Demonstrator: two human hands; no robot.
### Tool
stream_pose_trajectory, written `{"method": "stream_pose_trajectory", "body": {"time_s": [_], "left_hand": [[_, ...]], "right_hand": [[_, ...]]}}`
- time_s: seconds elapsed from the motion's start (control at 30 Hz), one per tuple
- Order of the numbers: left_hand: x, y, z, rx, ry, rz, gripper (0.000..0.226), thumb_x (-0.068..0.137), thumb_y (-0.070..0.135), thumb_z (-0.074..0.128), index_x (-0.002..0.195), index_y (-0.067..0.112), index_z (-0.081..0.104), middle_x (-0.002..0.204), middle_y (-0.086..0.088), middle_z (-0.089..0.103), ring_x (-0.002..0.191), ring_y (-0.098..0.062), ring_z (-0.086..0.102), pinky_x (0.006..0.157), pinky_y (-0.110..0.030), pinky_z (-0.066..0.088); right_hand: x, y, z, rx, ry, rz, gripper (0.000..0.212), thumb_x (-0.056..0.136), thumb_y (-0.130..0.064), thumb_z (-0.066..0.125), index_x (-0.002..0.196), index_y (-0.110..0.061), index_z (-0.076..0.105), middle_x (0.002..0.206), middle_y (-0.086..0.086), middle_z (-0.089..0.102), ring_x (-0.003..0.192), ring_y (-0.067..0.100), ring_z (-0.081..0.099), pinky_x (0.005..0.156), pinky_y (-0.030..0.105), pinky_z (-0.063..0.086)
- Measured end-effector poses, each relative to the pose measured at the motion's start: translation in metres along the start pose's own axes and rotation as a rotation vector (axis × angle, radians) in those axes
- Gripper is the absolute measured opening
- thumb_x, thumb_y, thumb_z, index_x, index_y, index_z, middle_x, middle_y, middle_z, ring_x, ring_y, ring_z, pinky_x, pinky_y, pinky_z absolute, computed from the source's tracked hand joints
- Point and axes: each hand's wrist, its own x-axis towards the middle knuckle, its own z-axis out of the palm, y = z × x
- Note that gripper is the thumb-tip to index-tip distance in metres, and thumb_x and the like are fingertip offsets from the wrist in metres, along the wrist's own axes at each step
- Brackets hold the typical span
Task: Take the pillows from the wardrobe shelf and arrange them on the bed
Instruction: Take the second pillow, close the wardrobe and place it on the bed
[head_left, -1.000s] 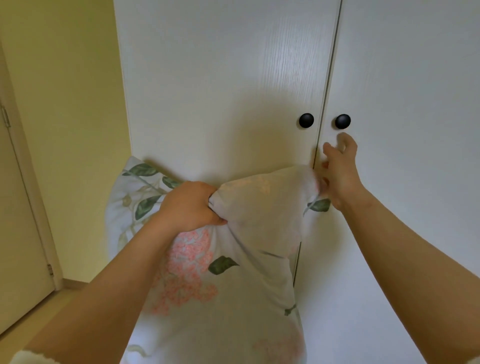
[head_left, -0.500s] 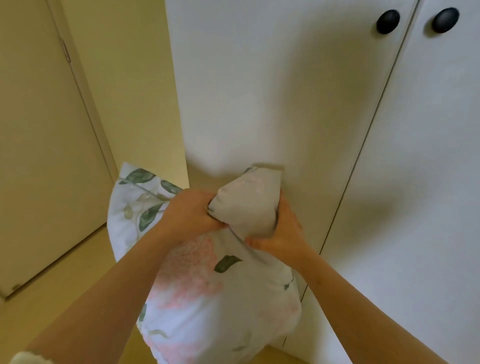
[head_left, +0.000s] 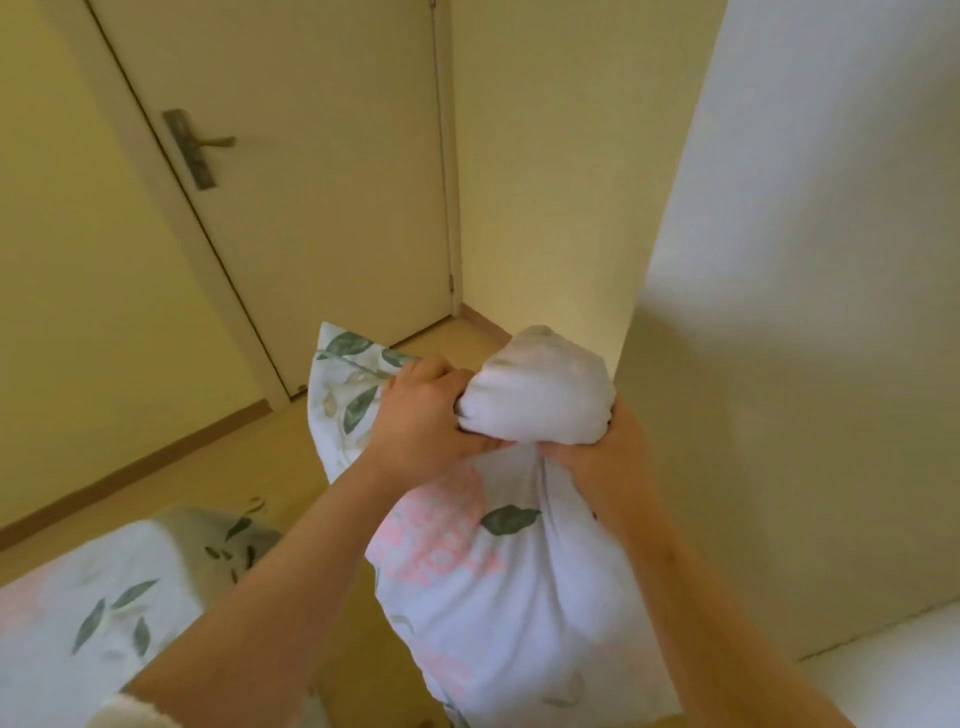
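White cotton with pink flowers and green leaves is covering the pillow (head_left: 488, 561), and this pillow is hanging in the air in front of the person, above the yellow floor (head_left: 208, 467). Both hands are gripping it at the top, where the cloth is bunching into a round white knob above the fingers. The left hand (head_left: 421, 415) is closing tightly around the left side of this bunch, and the right hand (head_left: 608, 452) is squeezing the right side, so the two hands are almost touching each other under the knob. One corner of the pillow is sticking out to the left behind the left hand, and the heavy lower part is hanging down between the two forearms. The pillowcase is working as a bag here: the filling is sitting inside it and is making the lower part full and round. At the lower left, the corner of the bed (head_left: 93, 613) is showing, and its cover is carrying the same pattern of leaves and flowers; the pillow is near the bed but is not touching it. The white side of the wardrobe (head_left: 805, 312) is standing at the right, just beside the right hand. Behind, a closed cream door (head_left: 311, 182) with a metal handle (head_left: 200, 145) is standing in the corner of the room.
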Motion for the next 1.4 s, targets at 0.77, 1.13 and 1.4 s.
{"method": "stream_pose_trajectory", "body": {"time_s": [0.77, 1.13, 1.4], "left_hand": [[0.076, -0.332, -0.062, -0.154, 0.145, -0.776, 0.024, 0.07, 0.04, 0.07, 0.082, 0.025, 0.056, 0.075, 0.009, 0.057, 0.088, -0.026, 0.059, 0.081, -0.04, 0.044], [0.173, -0.521, -0.123, -0.142, 0.379, -1.073, 0.041, 0.054, 0.05, 0.062, 0.078, 0.017, 0.058, 0.067, 0.006, 0.059, 0.078, -0.028, 0.059, 0.08, -0.045, 0.045], [0.168, -0.628, -0.186, -0.099, 0.624, -1.226, 0.059, 0.046, 0.055, 0.064, 0.085, 0.011, 0.062, 0.076, -0.006, 0.067, 0.076, -0.028, 0.06, 0.079, -0.047, 0.048]], "right_hand": [[0.226, -0.029, 0.36, 0.062, -0.342, -0.042, 0.032, 0.069, -0.001, 0.073, 0.081, -0.024, 0.054, 0.08, -0.008, 0.062, 0.075, 0.012, 0.058, 0.064, 0.019, 0.046], [0.394, -0.074, 0.567, 0.068, -0.681, -0.118, 0.033, 0.068, 0.001, 0.071, 0.083, -0.022, 0.054, 0.075, -0.015, 0.058, 0.07, 0.005, 0.055, 0.052, 0.007, 0.041], [0.422, -0.117, 0.72, 0.083, -0.948, -0.149, 0.036, 0.069, -0.001, 0.071, 0.074, -0.03, 0.049, 0.076, -0.014, 0.058, 0.07, -0.002, 0.054, 0.052, 0.006, 0.041]]}}
